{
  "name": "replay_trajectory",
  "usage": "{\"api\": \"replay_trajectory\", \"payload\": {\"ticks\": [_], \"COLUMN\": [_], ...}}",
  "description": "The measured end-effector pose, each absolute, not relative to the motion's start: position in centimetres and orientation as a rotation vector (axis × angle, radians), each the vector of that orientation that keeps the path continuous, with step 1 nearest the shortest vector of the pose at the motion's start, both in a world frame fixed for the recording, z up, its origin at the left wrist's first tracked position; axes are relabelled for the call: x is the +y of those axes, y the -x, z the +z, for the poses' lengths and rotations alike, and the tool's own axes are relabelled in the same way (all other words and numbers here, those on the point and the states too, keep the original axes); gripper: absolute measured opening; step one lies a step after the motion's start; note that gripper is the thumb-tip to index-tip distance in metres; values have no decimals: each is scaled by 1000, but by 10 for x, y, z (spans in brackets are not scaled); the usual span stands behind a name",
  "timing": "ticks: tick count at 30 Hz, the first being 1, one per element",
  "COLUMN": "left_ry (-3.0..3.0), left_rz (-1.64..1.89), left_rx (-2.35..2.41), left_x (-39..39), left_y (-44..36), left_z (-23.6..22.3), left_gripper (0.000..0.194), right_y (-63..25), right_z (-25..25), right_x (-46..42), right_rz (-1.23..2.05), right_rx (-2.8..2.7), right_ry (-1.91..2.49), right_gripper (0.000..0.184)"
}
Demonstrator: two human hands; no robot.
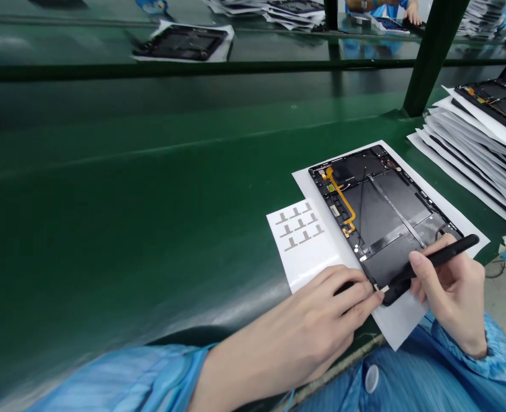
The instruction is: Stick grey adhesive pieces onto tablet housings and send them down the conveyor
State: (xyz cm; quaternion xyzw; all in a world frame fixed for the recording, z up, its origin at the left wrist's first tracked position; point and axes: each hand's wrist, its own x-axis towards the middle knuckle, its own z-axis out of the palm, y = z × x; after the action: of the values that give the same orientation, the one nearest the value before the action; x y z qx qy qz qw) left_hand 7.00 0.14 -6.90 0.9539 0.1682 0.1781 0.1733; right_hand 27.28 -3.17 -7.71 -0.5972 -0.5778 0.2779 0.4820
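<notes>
A black tablet housing (377,214), with an orange flex cable and a grey strip inside, lies at a slant on a white paper sheet (401,326). My right hand (454,292) is closed around black tweezers (448,252), whose tips point down at the housing's near corner. A small pale piece (383,290) shows at that corner, beside the tweezer tips. My left hand (325,320) presses its fingertips on the same corner; its thumb is hidden. Left of the housing lies a white sticker sheet (313,263) bearing several grey T-shaped pieces.
Stacked housings with paper between them (476,154) stand at the right on the green table (150,200). A green post (433,63) rises behind. Another housing (188,43) lies on the far surface, with more stacks and another person's hand (412,11) beyond.
</notes>
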Motion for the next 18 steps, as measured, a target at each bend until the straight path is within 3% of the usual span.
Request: {"api": "replay_trajectory", "payload": {"ticks": [8, 18], "left_ry": [-2692, -2687], "left_rz": [501, 530], "left_rx": [470, 456], "left_x": [2, 1], "left_y": [-68, -68], "left_z": [-67, -70], "left_gripper": [28, 28], "right_y": [-268, -267], "right_z": [-82, -80], "right_x": [-36, -33], "right_rz": [717, 714], "right_rx": [-1484, -1589], "right_ry": [1316, 1297], "right_gripper": [11, 17]}}
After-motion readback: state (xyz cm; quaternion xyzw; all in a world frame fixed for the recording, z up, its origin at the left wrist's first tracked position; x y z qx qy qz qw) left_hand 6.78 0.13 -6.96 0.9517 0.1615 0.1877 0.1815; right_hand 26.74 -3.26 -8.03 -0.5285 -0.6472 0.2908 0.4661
